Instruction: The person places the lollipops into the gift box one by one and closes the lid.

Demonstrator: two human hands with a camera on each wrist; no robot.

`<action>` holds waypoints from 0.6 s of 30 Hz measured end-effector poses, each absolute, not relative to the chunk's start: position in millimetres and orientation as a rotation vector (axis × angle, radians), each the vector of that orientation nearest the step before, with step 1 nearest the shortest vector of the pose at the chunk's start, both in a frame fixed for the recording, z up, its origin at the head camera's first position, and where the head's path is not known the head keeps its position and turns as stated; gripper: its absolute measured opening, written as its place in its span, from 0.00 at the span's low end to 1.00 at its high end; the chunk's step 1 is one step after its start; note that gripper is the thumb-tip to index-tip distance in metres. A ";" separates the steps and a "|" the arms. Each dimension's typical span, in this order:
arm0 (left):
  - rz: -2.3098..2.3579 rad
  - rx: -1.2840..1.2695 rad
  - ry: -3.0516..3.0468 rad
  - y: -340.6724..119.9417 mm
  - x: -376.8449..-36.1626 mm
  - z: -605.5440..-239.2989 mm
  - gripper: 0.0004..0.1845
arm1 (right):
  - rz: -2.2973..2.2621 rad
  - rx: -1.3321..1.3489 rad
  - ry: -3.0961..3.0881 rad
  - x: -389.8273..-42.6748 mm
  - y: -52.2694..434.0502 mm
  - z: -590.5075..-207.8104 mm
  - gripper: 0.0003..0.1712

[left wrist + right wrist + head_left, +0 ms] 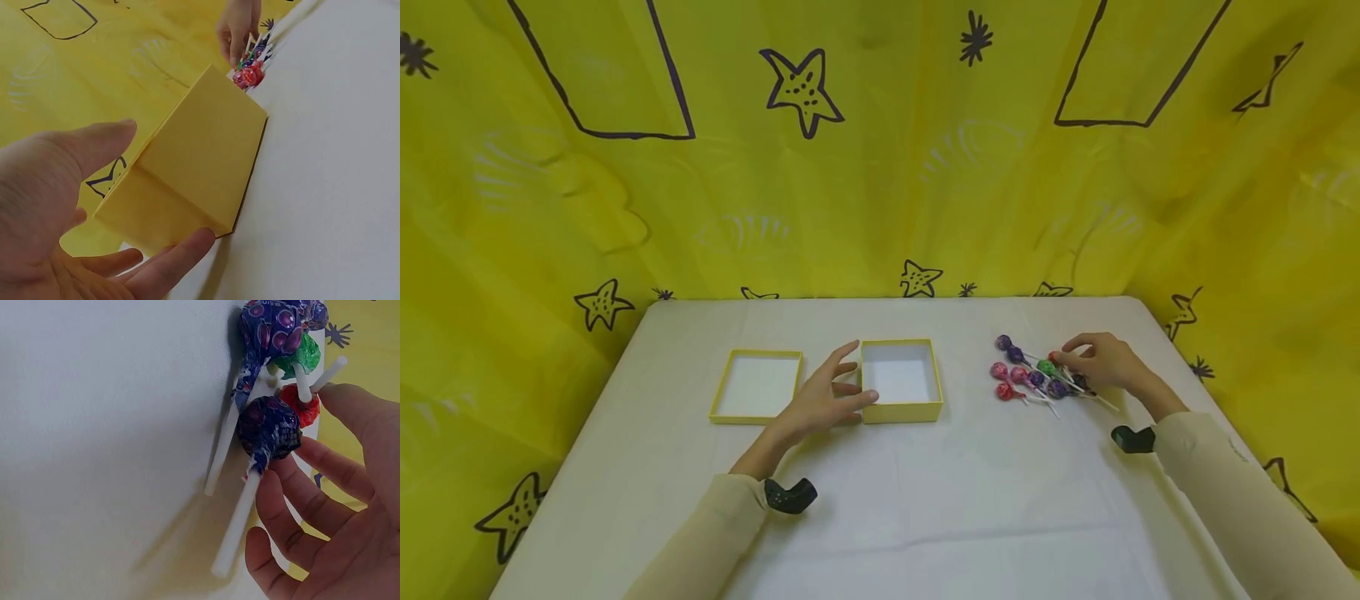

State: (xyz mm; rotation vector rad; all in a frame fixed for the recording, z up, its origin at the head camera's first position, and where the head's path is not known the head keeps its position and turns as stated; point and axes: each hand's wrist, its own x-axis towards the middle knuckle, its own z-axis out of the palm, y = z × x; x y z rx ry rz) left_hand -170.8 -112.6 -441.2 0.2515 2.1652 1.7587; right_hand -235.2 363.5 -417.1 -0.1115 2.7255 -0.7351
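I see round-headed lollipops [1030, 375] on white sticks, wrapped purple, pink, green and red, heaped right of the yellow box [901, 381]. My right hand [1101, 362] fingers them; whether it pinches one, I cannot tell. My left hand [820, 400], fingers spread, touches the box.

A white-covered table [880, 517] carries 2 shallow yellow boxes: the open box [901, 380] near the middle toward the far edge, the lid [757, 387] just beside it toward the left edge. A cluster of lollipops [1030, 379] lies toward the right edge.
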 end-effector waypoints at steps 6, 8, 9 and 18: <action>1.803 0.196 2.120 -109.4 -170.6 -443.3 0.51 | -0.758 -0.099 2.759 -234.8 361.4 -420.3 0.32; 1.812 0.193 2.107 -109.0 -170.5 -443.8 0.51 | -0.753 -0.091 2.767 -235.4 360.5 -421.1 0.31; 1.817 0.195 2.099 -109.0 -170.3 -444.1 0.51 | -0.752 -0.091 2.768 -235.7 360.2 -421.3 0.31; 1.824 0.188 2.087 -110.4 -169.5 -444.5 0.53 | -0.796 -0.162 2.768 -236.4 357.4 -420.7 0.23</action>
